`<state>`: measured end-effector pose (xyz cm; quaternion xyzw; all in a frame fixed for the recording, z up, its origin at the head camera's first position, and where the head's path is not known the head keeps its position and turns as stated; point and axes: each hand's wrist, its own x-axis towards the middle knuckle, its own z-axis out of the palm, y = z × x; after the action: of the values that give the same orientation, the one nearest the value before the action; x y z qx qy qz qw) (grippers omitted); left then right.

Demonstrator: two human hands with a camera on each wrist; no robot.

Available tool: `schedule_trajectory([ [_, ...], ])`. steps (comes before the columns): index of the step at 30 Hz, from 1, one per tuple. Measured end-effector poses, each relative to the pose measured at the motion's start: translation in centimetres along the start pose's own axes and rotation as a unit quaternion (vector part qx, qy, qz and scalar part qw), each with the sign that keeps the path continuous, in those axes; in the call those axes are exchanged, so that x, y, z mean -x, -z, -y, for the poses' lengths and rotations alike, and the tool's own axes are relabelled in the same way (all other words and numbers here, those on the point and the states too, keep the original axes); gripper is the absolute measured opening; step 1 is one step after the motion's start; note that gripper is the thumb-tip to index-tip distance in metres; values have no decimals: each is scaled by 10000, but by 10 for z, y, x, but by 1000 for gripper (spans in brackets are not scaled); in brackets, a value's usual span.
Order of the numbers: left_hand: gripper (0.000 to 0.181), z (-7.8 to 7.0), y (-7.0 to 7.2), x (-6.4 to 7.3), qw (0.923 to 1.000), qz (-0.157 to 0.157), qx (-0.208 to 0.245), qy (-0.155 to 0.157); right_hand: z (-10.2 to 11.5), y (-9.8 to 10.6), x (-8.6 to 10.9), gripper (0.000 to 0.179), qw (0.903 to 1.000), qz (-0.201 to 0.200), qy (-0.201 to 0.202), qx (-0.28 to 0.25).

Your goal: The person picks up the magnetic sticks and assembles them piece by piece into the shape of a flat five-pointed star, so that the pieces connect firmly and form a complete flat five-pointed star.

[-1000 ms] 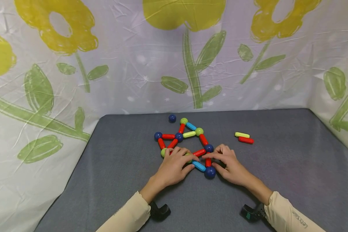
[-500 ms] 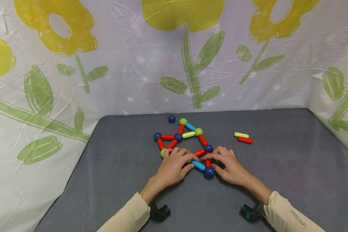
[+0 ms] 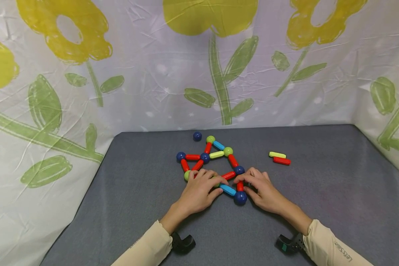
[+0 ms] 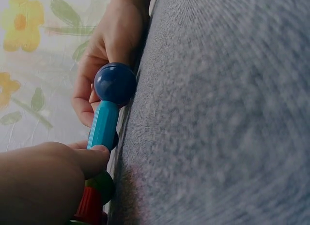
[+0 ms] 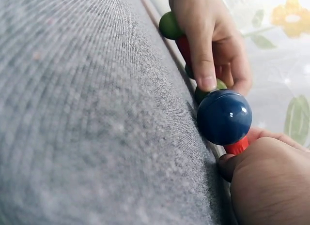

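A flat frame of magnetic rods and balls lies on the table, made of red, light blue and yellow-green rods (image 3: 217, 154) joined by dark blue and green balls (image 3: 228, 151). My left hand (image 3: 199, 191) pinches the light blue rod (image 3: 228, 190) near its green-ball end and covers part of the frame. At that rod's other end is the nearest dark blue ball (image 3: 240, 198), large in the left wrist view. My right hand (image 3: 264, 191) pinches the red rod (image 3: 240, 186) that runs from this ball to another dark blue ball (image 3: 239, 170).
A loose dark blue ball (image 3: 197, 136) lies behind the frame. To the right, a yellow-green rod (image 3: 277, 154) and a red rod (image 3: 282, 161) lie side by side. A flower-printed cloth (image 3: 146, 92) hangs along the back edge of the grey table (image 3: 126, 207).
The right index fingertip has shifted slightly right, along with the red rod it holds. The left hand stays in place on the light blue rod.
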<state>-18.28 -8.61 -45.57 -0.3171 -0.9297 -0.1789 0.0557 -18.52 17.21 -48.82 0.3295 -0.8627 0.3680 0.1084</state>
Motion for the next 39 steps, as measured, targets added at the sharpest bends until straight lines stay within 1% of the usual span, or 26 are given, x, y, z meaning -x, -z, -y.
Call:
schedule_trajectory([
  [5,23,0,0,0,10000,-4,28,-18,0,1,0,39,9999,-1,-123,-113],
  [7,24,0,0,0,10000,12,37,-30,0,1,0,40,9994,-91,-240,-225],
  [10,27,0,0,1,10000,40,29,-65,0,2,1,45,9978,-329,-452,-366],
  [12,28,0,-1,1,9999,79,26,-92,0,2,0,49,9975,-391,-513,-304],
  [15,28,2,0,1,9997,160,25,-159,0,3,0,53,9981,-295,-515,-150],
  [17,29,3,1,1,9994,229,62,-241,-1,3,0,51,9983,-231,-514,-109],
  [20,31,8,2,1,9985,288,190,-417,-1,3,0,43,9976,-327,-577,-209],
  [22,32,13,3,1,9980,241,289,-511,0,3,0,38,9967,-424,-638,-263],
  [24,33,19,4,1,9979,89,363,-538,0,2,0,33,9961,-511,-677,-253],
  [26,33,25,5,2,9981,-121,395,-457,1,2,0,28,9955,-568,-716,-242],
  [29,32,34,6,3,9983,-392,382,-174,2,2,0,24,9951,-643,-732,-195],
  [32,37,41,6,4,9975,-538,446,122,3,2,-1,22,9955,-685,-633,-183],
  [35,43,46,6,5,9958,-570,627,342,3,3,-1,20,9964,-678,-455,-236],
  [39,44,50,5,6,9930,-388,935,605,3,3,0,18,9964,-667,-306,-423],
])
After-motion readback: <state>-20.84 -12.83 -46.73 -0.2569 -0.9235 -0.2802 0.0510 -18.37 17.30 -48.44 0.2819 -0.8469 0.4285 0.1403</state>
